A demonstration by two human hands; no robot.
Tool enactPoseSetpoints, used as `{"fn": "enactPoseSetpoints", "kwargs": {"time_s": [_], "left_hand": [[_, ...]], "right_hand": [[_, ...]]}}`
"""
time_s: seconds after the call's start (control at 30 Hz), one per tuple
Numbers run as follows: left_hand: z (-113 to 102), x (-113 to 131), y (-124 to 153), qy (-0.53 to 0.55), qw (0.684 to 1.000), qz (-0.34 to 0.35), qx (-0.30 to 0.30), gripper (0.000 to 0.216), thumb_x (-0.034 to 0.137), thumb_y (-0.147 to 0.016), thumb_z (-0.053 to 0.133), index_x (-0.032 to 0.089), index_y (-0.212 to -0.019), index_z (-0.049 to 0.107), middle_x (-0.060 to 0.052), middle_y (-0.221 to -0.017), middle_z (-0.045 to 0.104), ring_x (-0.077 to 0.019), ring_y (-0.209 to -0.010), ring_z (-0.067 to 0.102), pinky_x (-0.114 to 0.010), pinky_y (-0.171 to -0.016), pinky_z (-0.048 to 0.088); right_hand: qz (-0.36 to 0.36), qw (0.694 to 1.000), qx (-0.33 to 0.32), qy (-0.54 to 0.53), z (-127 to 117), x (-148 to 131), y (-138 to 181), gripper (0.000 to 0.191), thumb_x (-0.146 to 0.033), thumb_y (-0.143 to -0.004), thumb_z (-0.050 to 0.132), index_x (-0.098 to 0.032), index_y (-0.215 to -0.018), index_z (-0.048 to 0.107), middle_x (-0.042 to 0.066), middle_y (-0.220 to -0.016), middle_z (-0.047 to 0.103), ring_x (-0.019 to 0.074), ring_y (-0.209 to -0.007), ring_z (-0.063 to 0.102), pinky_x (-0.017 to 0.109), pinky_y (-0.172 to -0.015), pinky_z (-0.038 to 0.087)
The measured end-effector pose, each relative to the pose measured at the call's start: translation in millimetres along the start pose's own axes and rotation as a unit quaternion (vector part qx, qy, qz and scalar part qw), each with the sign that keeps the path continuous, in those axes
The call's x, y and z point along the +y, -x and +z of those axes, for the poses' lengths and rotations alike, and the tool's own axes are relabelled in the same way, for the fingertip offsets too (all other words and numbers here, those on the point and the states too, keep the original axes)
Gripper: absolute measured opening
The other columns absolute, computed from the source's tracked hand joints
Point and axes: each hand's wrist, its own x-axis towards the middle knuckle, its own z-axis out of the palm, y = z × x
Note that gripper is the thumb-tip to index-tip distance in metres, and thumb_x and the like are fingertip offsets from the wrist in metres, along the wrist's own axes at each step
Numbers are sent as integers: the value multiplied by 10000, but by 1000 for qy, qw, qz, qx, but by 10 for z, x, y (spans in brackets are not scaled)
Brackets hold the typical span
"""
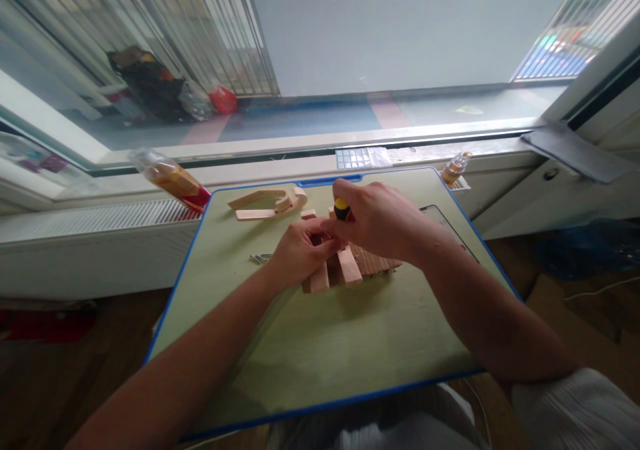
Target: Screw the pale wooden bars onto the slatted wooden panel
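Observation:
My right hand (370,220) is closed round a screwdriver (342,209) with a yellow and black handle. Its shaft and tip are hidden by my fingers. My left hand (303,250) is closed at the wooden piece (320,278), with thumb and fingertips near the lower end of the screwdriver. Beside that piece, a second wooden strip (351,270) lies roughly parallel. Under and to the right of both is a brown ridged piece (377,263). Several screws (260,259) lie on the table left of my left hand.
Curved wooden parts (270,207) rest at the back left of the blue-edged table (300,370). A dark-edged flat device (445,223) lies partly behind my right forearm. Bottles stand beyond both back corners, a larger bottle (175,180) left and a smaller bottle (454,169) right.

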Motion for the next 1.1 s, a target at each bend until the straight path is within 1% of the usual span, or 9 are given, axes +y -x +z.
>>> {"fn": "enactPoseSetpoints", "kwargs": {"time_s": [0.13,0.27,0.37,0.47,0.57,0.73,0.9,1.03,1.1], "left_hand": [[-6,-4,-8,-9,1000,5,0,320,452,-820,887,137,-845,836,-70,-819,752,-169,-721,653,-271,-640,510],[-18,-24,-6,-15,1000,3,-10,308,448,-867,856,145,-921,855,-80,-872,769,-188,-795,664,-289,-709,511],[-22,-14,-5,-25,1000,5,-17,296,437,-886,846,153,-968,858,-86,-911,781,-200,-839,662,-303,-754,506],[-27,-8,-3,-31,999,6,-19,300,439,-894,840,146,-960,850,-80,-897,766,-192,-831,644,-299,-753,488],[-35,-34,2,-21,1000,9,-20,324,454,-891,843,133,-934,837,-67,-856,734,-173,-795,622,-280,-717,468],[-27,-113,11,45,999,1,-17,374,471,-838,898,142,-987,803,-52,-863,705,-159,-757,634,-259,-667,485],[11,-130,8,124,992,9,11,429,456,-781,951,138,-1024,796,-53,-868,719,-150,-745,660,-238,-643,511],[46,-98,2,159,986,10,41,431,389,-707,1005,147,-991,790,-25,-842,717,-127,-708,656,-225,-634,526],[60,-86,2,173,984,14,50,414,367,-701,1009,155,-979,788,-16,-830,710,-124,-698,659,-226,-631,534]], "right_hand": [[-20,998,-10,-59,-32,90,18,307,-504,-961,676,-213,-1054,646,68,-920,743,188,-745,570,318,-641,320],[-73,985,-4,-154,-70,210,38,360,-332,-924,713,-191,-1253,677,58,-1086,783,177,-842,661,298,-738,431],[-98,978,-10,-185,-93,243,32,330,-231,-927,668,-199,-1254,703,41,-1089,797,174,-879,688,287,-769,454],[-99,979,-6,-180,-96,225,19,247,-219,-938,637,-208,-1170,722,27,-1023,792,168,-837,676,289,-744,438],[-94,983,2,-160,-75,204,15,211,-234,-949,624,-206,-1140,710,27,-975,775,164,-798,655,295,-709,404],[-84,986,6,-143,-28,185,13,169,-285,-967,635,-207,-1113,667,34,-923,757,163,-754,623,302,-673,363],[-75,989,13,-129,-23,133,-5,122,-331,-966,655,-223,-1019,633,18,-879,723,149,-713,588,308,-644,327],[-58,992,9,-113,-41,103,-17,149,-363,-950,669,-233,-974,600,10,-848,702,152,-702,568,316,-637,314],[-48,993,4,-104,-51,95,-23,172,-387,-948,674,-236,-968,593,12,-837,698,156,-701,565,320,-639,313]]}}
